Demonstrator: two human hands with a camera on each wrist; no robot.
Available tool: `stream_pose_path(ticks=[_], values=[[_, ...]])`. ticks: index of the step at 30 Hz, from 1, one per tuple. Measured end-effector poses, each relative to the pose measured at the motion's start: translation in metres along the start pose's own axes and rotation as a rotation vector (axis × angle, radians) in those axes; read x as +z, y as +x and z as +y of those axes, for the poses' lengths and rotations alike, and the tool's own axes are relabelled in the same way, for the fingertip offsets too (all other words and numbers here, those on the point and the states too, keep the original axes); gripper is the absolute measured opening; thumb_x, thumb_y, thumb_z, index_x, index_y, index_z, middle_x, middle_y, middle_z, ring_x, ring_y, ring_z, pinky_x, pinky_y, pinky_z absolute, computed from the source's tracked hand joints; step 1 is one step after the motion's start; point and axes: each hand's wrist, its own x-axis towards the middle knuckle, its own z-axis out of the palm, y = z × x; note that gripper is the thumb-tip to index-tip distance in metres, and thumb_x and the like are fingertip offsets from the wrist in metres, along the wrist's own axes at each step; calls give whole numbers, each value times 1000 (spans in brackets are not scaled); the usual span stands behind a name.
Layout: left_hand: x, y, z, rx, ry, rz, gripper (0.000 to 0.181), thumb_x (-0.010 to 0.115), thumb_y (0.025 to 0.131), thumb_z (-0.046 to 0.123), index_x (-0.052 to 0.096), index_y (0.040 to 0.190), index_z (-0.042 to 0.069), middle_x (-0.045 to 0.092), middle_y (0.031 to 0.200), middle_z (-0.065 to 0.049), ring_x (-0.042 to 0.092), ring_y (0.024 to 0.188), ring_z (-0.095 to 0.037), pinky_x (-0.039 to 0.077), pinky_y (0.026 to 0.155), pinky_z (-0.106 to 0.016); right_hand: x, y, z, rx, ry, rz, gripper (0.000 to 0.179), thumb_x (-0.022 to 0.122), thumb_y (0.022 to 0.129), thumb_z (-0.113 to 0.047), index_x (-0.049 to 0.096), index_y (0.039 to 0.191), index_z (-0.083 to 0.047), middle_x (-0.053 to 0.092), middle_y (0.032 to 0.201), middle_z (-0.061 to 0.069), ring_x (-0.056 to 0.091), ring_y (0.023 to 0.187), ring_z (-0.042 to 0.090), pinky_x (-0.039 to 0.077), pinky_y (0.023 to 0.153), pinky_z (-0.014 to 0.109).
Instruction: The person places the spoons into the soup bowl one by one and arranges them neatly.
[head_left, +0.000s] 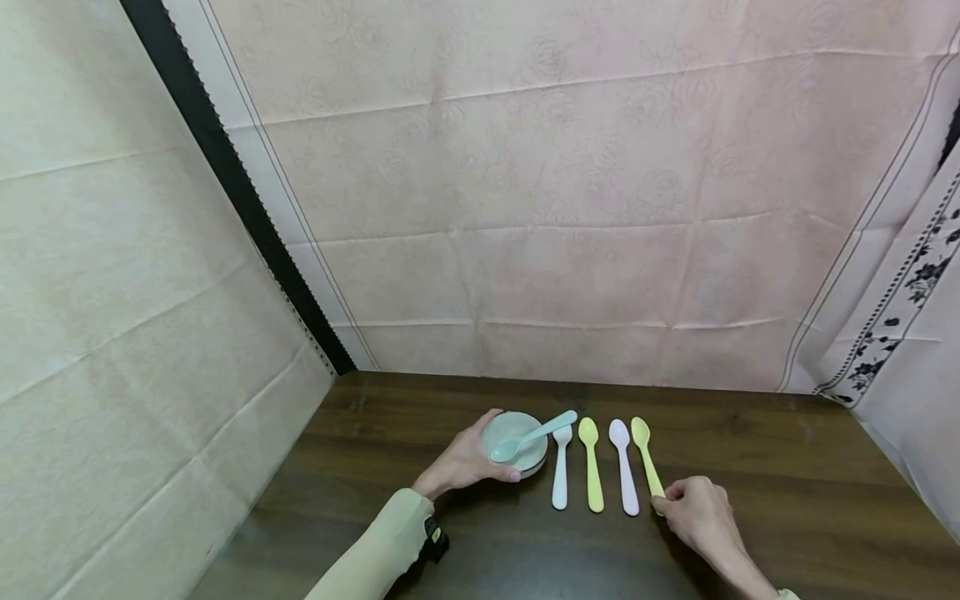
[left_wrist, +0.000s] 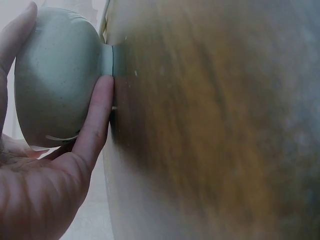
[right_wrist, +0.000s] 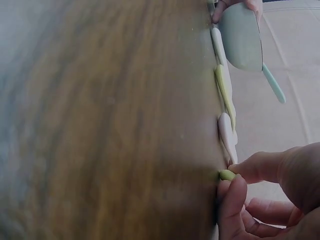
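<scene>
My left hand (head_left: 472, 457) grips a pale green bowl (left_wrist: 57, 75) from its left side, thumb and fingers spread round its wall. Inside the bowl lies a mint-blue spoon (head_left: 534, 437), its handle sticking out over the right rim. To the right, my right hand (head_left: 699, 510) pinches the handle end of a yellow-green spoon (head_left: 643, 446), the rightmost in a row on the table. Left of it lie a lilac spoon (head_left: 624, 467), another yellow-green spoon (head_left: 592, 467) and a pale blue utensil (head_left: 560, 475), whose head is partly covered by the mint-blue spoon's handle.
The dark brown wooden table (head_left: 810, 483) carries everything. Behind it hangs a pale patterned cloth (head_left: 562, 208), with more cloth (head_left: 150, 333) along the left side and a flower-bordered cloth (head_left: 918, 292) at the right.
</scene>
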Motion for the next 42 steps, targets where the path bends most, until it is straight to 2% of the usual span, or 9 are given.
stream_pose_path(ticks=[7, 14, 26, 42], values=[[-1, 1, 1, 2, -9, 0, 117, 102, 74, 36, 36, 169, 15, 61, 148, -14, 58, 128, -29, 47, 111, -54, 1, -1, -1, -6, 22, 8, 14, 83, 88, -20, 78, 78, -11, 69, 69, -3, 58, 71, 17, 45, 64, 36], [-1, 1, -1, -6, -6, 3, 118, 102, 74, 36, 36, 169, 14, 60, 150, -14, 57, 130, -29, 47, 112, -55, 1, -3, -2, 32, 79, 4, 12, 80, 90, -18, 80, 83, -9, 72, 65, -5, 61, 67, 11, 44, 61, 30], [0, -1, -3, -3, -27, -1, 117, 102, 74, 34, 36, 169, 14, 60, 150, -14, 57, 130, -30, 47, 111, -55, 3, -5, 2, 73, 144, -1, 14, 79, 93, -20, 81, 88, -7, 78, 68, -1, 69, 65, 7, 44, 62, 28], [0, 0, -3, -1, -25, -1, 117, 102, 75, 34, 36, 169, 14, 60, 150, -13, 57, 130, -29, 47, 111, -54, -1, -8, 5, 93, 196, 12, 16, 77, 93, -19, 83, 95, -4, 77, 68, -2, 69, 64, 6, 42, 60, 27]])
